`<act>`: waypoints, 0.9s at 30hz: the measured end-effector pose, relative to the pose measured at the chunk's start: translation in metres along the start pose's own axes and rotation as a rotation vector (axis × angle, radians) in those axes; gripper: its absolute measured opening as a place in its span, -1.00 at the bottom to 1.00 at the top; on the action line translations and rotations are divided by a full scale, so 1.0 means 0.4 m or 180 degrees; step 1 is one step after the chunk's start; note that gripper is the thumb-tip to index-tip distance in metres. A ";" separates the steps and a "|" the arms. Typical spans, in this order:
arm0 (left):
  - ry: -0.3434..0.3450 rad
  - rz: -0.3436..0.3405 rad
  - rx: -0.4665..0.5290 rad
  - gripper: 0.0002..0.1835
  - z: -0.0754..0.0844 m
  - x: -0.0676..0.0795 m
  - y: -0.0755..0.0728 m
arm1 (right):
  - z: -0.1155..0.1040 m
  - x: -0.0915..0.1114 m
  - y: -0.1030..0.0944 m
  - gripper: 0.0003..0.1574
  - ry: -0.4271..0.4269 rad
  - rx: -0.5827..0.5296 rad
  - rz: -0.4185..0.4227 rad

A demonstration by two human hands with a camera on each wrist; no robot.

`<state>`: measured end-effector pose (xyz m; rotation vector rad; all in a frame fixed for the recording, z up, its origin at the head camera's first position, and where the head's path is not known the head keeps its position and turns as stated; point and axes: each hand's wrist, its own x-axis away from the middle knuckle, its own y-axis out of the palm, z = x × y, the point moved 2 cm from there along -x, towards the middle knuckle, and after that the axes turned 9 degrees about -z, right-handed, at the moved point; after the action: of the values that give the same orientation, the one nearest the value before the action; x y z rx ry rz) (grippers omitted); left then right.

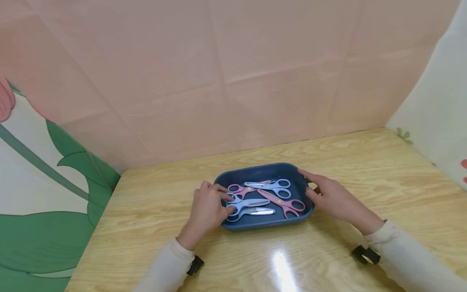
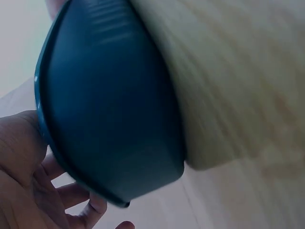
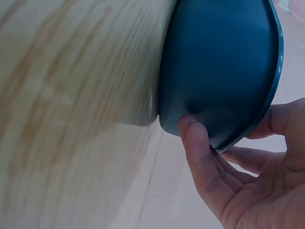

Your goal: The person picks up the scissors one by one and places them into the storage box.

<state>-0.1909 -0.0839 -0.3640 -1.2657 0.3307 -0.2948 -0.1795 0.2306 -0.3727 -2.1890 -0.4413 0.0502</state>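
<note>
A dark blue tray [image 1: 251, 225] sits on the table with several scissors lying flat in it. My left hand [image 1: 207, 205] reaches over its left end, thumb and fingertips at the handle loops of light blue scissors [image 1: 255, 202]. Just below lie greyish-blue scissors [image 1: 263, 211]. Pink scissors [image 1: 280, 201] lie to the right, with another light blue pair [image 1: 268, 185] above, partly covering a second pink pair [image 1: 236, 189]. With my right hand [image 1: 330, 197] I grip the tray's right end, thumb over the rim. The right wrist view shows a fingertip pressed against the tray's outer wall [image 3: 219, 71].
The wood-grain table [image 1: 153, 227] extends on both sides of the tray. A pink cloth backdrop [image 1: 182, 81] hangs behind it. Printed panels stand at the left [image 1: 43, 227] and right [image 1: 438, 97]. Black wrist devices [image 1: 366, 254] hang below the sleeves.
</note>
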 end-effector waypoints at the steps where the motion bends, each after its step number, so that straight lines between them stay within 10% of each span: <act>1: 0.0016 -0.0017 0.0001 -0.85 0.003 0.000 0.004 | -0.001 0.000 0.000 -0.27 0.0001 -0.0006 -0.0004; 27: -0.0058 0.0367 0.0489 -0.79 -0.029 0.025 -0.029 | 0.000 -0.007 0.003 -0.29 0.0033 -0.0018 -0.0063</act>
<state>-0.1867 -0.1010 -0.3565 -1.0934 0.3575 -0.2062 -0.1818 0.2289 -0.3741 -2.1893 -0.4577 0.0266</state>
